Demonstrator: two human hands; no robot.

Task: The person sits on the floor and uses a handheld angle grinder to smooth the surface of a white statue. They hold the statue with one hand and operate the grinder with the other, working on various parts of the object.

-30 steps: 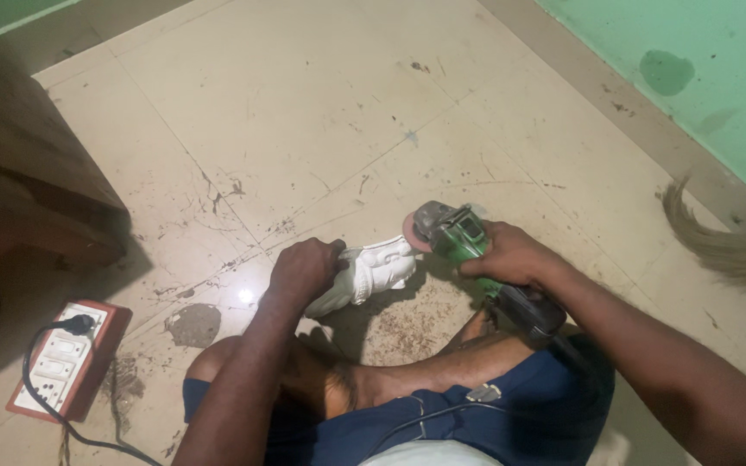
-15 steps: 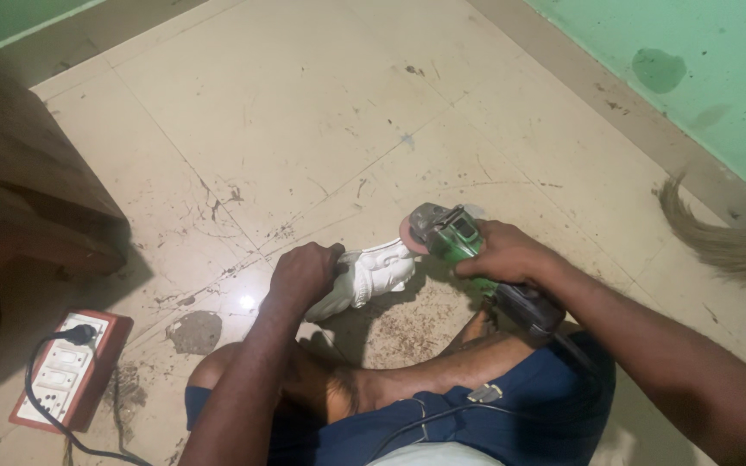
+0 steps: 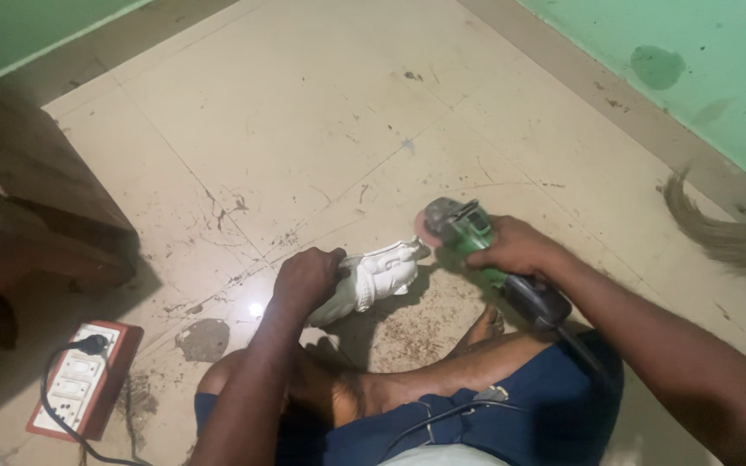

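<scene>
Lying slantwise mid-frame, the white carved figure [image 3: 379, 278] is clasped by the left hand [image 3: 306, 278], its upper-right tip meeting the green angle grinder [image 3: 468, 235] wrapped tightly by the right hand [image 3: 518, 248].

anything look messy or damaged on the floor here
Yes. The tiled floor is scuffed and stained, with a dark patch near the power strip and gritty debris under the white carved figure, which the left hand holds against the green angle grinder in the right hand.

A plain home room used as a workshop — dusty tiled floor [image 3: 304, 112], green wall [image 3: 701, 78], power strip [image 3: 79, 380].
</scene>
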